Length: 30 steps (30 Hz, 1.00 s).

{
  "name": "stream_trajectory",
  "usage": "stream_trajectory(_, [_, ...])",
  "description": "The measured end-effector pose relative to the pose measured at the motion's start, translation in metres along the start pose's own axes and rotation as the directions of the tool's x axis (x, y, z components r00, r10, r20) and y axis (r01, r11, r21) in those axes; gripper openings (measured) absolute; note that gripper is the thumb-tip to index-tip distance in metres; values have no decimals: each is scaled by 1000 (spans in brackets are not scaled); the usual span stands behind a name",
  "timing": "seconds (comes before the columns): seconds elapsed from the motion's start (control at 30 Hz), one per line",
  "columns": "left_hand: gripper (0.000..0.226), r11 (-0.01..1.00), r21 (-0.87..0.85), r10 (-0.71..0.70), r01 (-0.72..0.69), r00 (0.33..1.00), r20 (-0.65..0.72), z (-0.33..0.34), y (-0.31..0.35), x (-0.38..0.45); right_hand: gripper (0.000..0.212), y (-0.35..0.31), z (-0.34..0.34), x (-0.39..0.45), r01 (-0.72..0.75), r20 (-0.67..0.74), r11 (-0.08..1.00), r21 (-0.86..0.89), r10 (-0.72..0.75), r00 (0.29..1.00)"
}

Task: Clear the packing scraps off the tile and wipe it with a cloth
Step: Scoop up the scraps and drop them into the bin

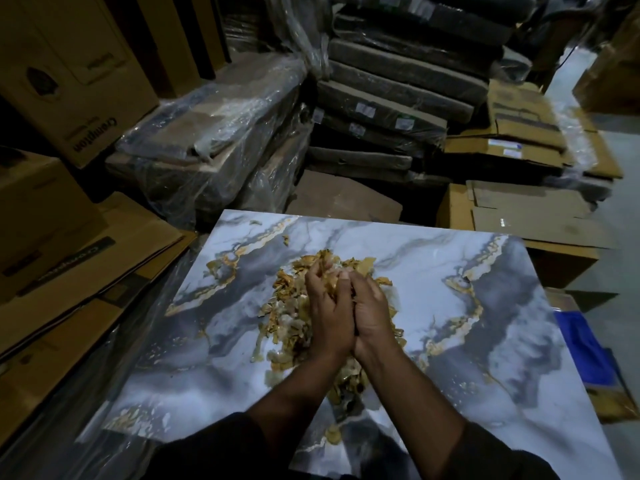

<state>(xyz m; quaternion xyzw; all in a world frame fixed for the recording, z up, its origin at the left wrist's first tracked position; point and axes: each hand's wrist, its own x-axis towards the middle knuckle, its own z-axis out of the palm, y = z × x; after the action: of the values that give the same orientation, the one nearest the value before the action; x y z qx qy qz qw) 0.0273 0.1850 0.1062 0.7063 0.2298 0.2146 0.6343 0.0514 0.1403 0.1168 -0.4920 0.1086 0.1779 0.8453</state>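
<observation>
**A:** what's this room, a stockroom? looks super dim

**B:** pretty much. Brown cardboard boxes (69, 74) piled at 9 to 11 o'clock, plastic-wrapped bundles (221, 133) around 11, a stack of dark flat packs (398, 88) at 12. Flattened cartons (526, 140) at 2, pale grey floor (620, 161) beyond them.

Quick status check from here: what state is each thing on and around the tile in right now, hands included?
tile: lying flat, not yet cleared or wiped.
packing scraps: heaped mid-tile, a few strays near the front edge.
left hand: fingers curled, gathering scraps.
right hand: pressed against the left, fingers curled into the heap.
cardboard boxes: flattened, stacked to the right.
wrapped bundles: covered in plastic film, stacked behind.
cloth: not visible.
</observation>
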Motion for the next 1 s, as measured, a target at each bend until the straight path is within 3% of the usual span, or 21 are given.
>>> stream_trajectory(0.13, [24, 986, -29, 165, -163, 977, 138, 21, 7, -9, 20, -22, -24, -3, -73, -34, 997, 2, 73, 997])
stream_trajectory(0.2, [24, 979, -21, 204, -204, 955, 217, 28, 6, -17, 28, -30, -39, -5, -117, -102, 988, 98, 127, 987])
stream_trajectory(0.27, [35, 977, -23, 209, -211, 935, 287, 36, 5, -26, 45, -35, -50, -12, -179, -96, 934, 310, 218, 971])
stream_trajectory(0.33, [50, 974, -34, 222, -223, 922, 316, 44, 6, -33, 42, -40, -58, -20, -225, -88, 885, 407, 283, 955])
stream_trajectory(0.4, [34, 981, -65, 195, -183, 924, 329, 54, 14, -40, 34, -45, -65, -28, -172, -118, 878, 447, 249, 961])
stream_trajectory(0.53, [34, 992, -108, -25, 61, 949, 313, 81, 22, -46, 34, -55, -75, -45, -22, -208, 885, 466, 133, 969])
stream_trajectory(0.63, [36, 968, -140, -146, 208, 921, 362, 100, 21, -53, 36, -61, -85, -59, 70, -307, 875, 480, 93, 947])
stream_trajectory(0.73, [24, 933, -171, -217, 318, 873, 437, 116, 24, -67, 32, -63, -99, -78, 119, -366, 832, 542, 107, 924])
stream_trajectory(0.87, [28, 948, -132, -172, 289, 818, 549, 134, 27, -101, 40, -62, -124, -104, 239, -488, 819, 521, 56, 871])
stream_trajectory(1.0, [28, 997, -55, -1, 58, 706, 709, 148, 25, -152, 36, -67, -161, -131, 330, -628, 854, 403, -4, 778])
